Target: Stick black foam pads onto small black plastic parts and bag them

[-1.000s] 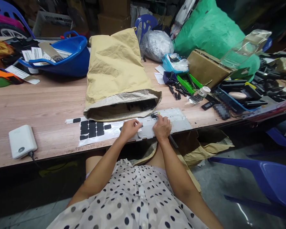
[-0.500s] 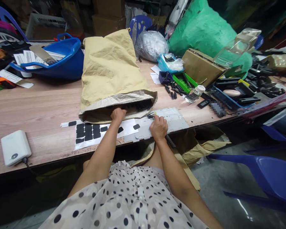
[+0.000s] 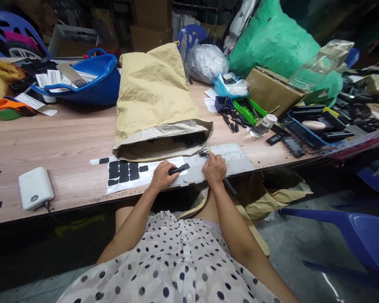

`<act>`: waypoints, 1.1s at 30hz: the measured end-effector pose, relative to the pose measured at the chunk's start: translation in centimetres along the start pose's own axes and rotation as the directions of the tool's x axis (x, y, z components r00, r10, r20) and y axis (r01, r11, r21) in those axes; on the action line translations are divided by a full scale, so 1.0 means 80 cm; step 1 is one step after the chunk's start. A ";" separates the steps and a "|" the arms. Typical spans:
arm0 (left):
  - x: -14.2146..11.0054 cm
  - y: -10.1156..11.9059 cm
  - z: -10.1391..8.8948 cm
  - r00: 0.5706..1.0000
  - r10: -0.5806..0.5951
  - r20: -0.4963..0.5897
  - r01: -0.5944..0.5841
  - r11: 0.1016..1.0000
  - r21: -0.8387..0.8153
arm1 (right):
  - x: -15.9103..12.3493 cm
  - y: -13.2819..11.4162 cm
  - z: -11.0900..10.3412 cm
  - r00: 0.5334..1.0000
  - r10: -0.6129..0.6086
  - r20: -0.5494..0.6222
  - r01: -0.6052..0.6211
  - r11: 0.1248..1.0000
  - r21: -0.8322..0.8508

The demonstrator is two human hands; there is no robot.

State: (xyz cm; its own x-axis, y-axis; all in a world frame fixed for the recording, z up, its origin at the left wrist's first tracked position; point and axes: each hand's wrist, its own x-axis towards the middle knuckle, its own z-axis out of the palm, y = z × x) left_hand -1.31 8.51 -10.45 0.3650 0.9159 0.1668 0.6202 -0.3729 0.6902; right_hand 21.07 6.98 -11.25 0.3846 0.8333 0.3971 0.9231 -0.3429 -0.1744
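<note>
My left hand is closed on a slim black piece, whose exact kind I cannot make out. It is just above a white sheet bearing several rounded black pads. My right hand is wrapped round a small hammer; the hammer's head has a yellow end and its dark handle sticks out below the hand. Under the right hand lies a grey board. Behind both hands a tan paper sack lies with its mouth towards me, black pieces inside.
On the left are a white power bank with a cable and a blue basin. On the right stand a clear bottle, a green tray, a blue tray and a cardboard box. A blue chair is beside the table.
My left hand has come out of the sack's mouth towards me, now with a slim black piece in it. My right hand keeps the hammer in about the same place.
</note>
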 end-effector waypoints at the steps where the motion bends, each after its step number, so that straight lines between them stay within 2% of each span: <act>1: 0.000 -0.002 0.001 1.000 0.018 -0.005 -0.018 1.000 -0.006 | 0.001 0.001 0.001 1.000 0.001 -0.001 -0.001 1.000 0.014; 6: 0.003 -0.006 0.003 1.000 0.020 -0.007 -0.020 0.999 -0.033 | -0.001 0.008 -0.010 1.000 -0.008 0.011 0.006 0.993 0.120; 9: 0.003 -0.007 0.006 1.000 0.011 -0.007 -0.011 0.999 -0.048 | -0.018 0.002 -0.027 0.998 -0.062 -0.024 0.066 0.955 0.291; 13: 0.003 -0.010 0.008 1.000 0.013 -0.019 -0.015 0.997 -0.070 | -0.053 -0.021 -0.049 0.968 -0.245 -0.056 0.229 0.766 0.601; 16: 0.004 -0.010 0.008 1.000 0.005 -0.021 -0.007 0.997 -0.082 | -0.072 -0.036 -0.056 0.949 -0.315 -0.031 0.245 0.667 0.704; 20: 0.004 -0.009 0.008 1.000 -0.004 -0.010 0.003 0.996 -0.090 | -0.081 -0.045 -0.059 0.940 -0.339 -0.037 0.262 0.647 0.716; 27: 0.004 -0.006 0.009 0.999 -0.020 -0.034 0.016 0.993 -0.115 | -0.085 -0.049 -0.048 0.925 -0.378 -0.028 0.294 0.670 0.682; 33: 0.004 -0.009 0.011 0.999 -0.003 -0.037 -0.002 0.991 -0.135 | -0.079 -0.044 -0.053 0.953 -0.297 -0.064 0.259 0.683 0.683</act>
State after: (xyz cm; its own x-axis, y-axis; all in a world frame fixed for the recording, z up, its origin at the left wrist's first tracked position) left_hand -1.02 8.96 -11.56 0.3377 0.9217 0.1907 0.5202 -0.3517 0.7783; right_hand 15.44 1.09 -9.32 0.0926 0.8681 0.4877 0.7236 0.2778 -0.6319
